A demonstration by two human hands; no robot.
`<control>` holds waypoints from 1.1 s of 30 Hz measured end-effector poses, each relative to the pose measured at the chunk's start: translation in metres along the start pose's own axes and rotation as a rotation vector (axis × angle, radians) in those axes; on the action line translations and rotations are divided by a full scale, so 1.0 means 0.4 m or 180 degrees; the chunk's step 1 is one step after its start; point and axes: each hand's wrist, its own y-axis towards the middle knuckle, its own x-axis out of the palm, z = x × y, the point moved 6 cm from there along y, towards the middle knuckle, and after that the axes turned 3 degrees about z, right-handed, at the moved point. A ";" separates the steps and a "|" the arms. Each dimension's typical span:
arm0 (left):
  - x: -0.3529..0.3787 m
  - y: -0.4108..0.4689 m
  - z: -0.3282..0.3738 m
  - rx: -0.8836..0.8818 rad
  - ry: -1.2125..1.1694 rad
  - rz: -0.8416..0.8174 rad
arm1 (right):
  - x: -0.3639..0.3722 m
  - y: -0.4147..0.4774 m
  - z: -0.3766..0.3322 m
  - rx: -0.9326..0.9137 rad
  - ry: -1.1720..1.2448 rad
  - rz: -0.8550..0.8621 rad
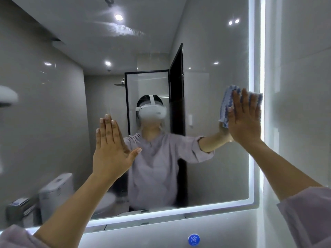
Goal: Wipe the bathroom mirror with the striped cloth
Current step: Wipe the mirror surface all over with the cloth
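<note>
Right hand (245, 120), fingers straight, presses the striped cloth (226, 102) flat on the bathroom mirror (53, 122), near its lit right edge. Left hand (111, 149) raised before the glass, fingers straight and together, holding nothing.

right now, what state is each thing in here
cloth, bunched, pressed to the mirror near its right edge
right hand, fingers straight, pressing the cloth
left hand, fingers straight, palm toward the mirror, holding nothing
mirror, smeared near the top
edge light, lit
ceiling lights, on, seen in reflection
door, open, seen in reflection
</note>
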 end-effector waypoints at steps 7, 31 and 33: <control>0.004 0.001 0.003 0.0001 0.0030 0.0030 | -0.006 0.003 0.038 0.0389 0.0105 -0.0052; -0.007 -0.003 0.009 -0.0046 0.0127 0.0019 | 0.021 -0.152 -0.651 -0.1572 0.0611 -0.0279; -0.008 -0.003 0.009 -0.0040 0.0159 0.0011 | 0.014 -0.146 -0.640 -0.1693 0.0623 -0.0224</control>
